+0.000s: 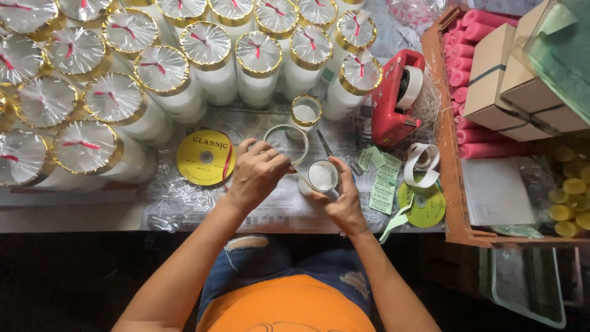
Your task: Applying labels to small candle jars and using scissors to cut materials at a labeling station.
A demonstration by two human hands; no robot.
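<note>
Hands meet at the centre of the work surface, over a spread of printed paper [270, 212] and crinkled clear film. Right hand [342, 200] is closed around a small white jar candle [322, 176], gripping it from the side and below, with the candle's open top facing the camera. Left hand [257, 174] has its fingers pinched together at the candle's left edge, just beside a loose clear ring [286, 136]; what the fingertips pinch cannot be made out. One uncovered gold-rimmed candle [305, 112] stands just behind the ring. Rows of wrapped white candles [161, 71], each with a gold rim, clear film cover and red tie, fill the area behind and to the left. Yellow ribbon spool [205, 157] lies flat, near the left hand. Red tape dispenser [396, 95] stands to the right, with green paper labels [385, 179] and a second yellow spool [421, 204] near the right hand. Wooden tray [447, 141] at far right holds pink candles [474, 37] and cardboard boxes [491, 74].
</note>
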